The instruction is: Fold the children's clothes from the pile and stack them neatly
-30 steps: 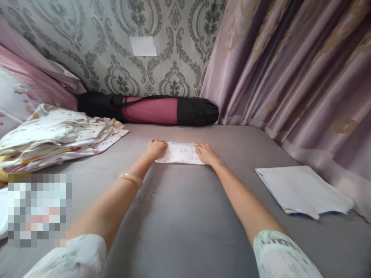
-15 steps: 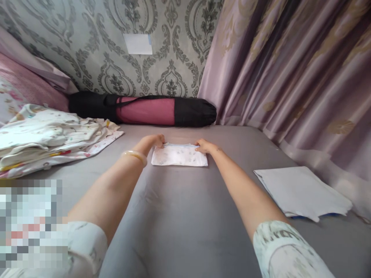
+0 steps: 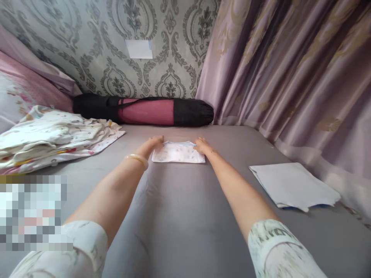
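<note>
A small folded white cloth with faint prints and a pale blue upper edge lies flat on the grey sheet, straight ahead. My left hand is closed on its upper left corner; a pale bangle circles that wrist. At the upper right corner, my right hand has its fingers pinched on the fabric. The fingertips of both hands are partly hidden.
A pile of printed clothes lies at the left. Folded light grey fabric rests at the right. Along the patterned wall is a long black and pink bag. Purple curtains hang at the right.
The upper edge of the cloth now shows more of its blue trim, and both hands remain at its corners. The whole view has shifted slightly.
</note>
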{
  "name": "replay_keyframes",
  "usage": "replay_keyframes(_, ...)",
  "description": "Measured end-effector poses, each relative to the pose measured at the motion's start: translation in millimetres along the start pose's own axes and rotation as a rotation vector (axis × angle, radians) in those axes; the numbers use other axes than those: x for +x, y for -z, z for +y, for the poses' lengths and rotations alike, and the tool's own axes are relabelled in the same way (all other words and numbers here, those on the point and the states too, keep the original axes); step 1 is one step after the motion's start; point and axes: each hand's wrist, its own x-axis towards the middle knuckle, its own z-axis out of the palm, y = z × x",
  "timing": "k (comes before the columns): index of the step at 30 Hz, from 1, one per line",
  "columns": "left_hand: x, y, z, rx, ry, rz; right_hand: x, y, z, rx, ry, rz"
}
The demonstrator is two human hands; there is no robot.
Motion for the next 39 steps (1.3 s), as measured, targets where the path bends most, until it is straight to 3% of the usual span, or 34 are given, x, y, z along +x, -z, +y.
replay_keyframes(4,-30,1.3,9,-0.007,0.035,0.123,-21,-2,0,0.043,0.018,0.080)
replay_keyframes(8,-51,22.5,8,-0.102,0.008,0.232,-38,10,6,0.126,0.025,0.162)
replay_keyframes(14,-70,53.1,1,-0.393,-0.135,0.396,-56,41,17,0.282,0.216,0.319)
replay_keyframes(18,-94,58.5,3,-0.373,-0.244,0.466,-73,51,20,0.264,0.347,0.430)
replay_keyframes(22,-129,44.6,7,-0.225,-0.355,0.541,-101,34,24,0.160,0.466,0.526)
replay_keyframes(26,-165,11.5,6,-0.115,-0.507,0.574,-140,6,25,0.063,0.554,0.518)
replay_keyframes(30,-195,-20.7,2,-0.041,-0.653,0.531,-175,-13,23,-0.037,0.609,0.452)
replay_keyframes(34,-210,-39.5,2,0.049,-0.676,0.457,-190,-24,22,-0.104,0.597,0.355)
replay_keyframes(39,-219,-46.6,8,0.063,-0.624,0.343,-196,-31,22,-0.105,0.566,0.260)
